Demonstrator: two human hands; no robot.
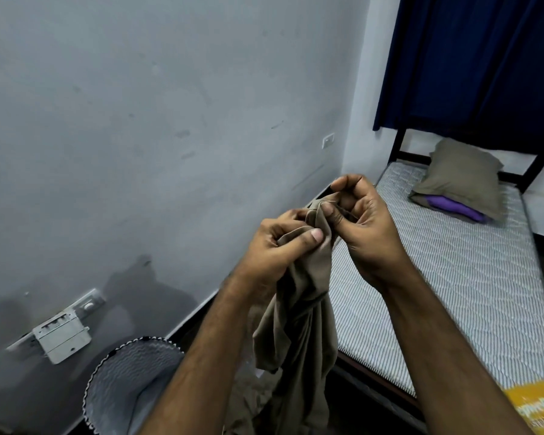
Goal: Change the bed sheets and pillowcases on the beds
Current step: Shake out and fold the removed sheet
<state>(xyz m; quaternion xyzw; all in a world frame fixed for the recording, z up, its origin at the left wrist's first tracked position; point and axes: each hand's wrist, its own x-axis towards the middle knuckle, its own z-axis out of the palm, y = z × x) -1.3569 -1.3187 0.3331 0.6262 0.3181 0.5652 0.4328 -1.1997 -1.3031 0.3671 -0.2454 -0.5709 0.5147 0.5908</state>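
A tan bed sheet (pixel 299 328) hangs bunched in front of me, its lower part trailing down out of view. My left hand (pixel 274 246) grips the bunched top of the sheet, thumb pressed over the cloth. My right hand (pixel 365 224) pinches the sheet's edge just above and beside the left hand. Behind my hands lies a bare quilted mattress (pixel 453 277) with a grey pattern. At its far end a tan pillow (pixel 462 180) rests on a purple cloth (pixel 453 207).
A grey wall (pixel 139 120) with a socket box (pixel 62 335) runs along the left. A pedestal fan head (pixel 120 387) stands at the lower left. Dark blue curtains (pixel 471 64) hang behind the black bed frame (pixel 399 142). A yellow label (pixel 534 403) sits at the mattress's near corner.
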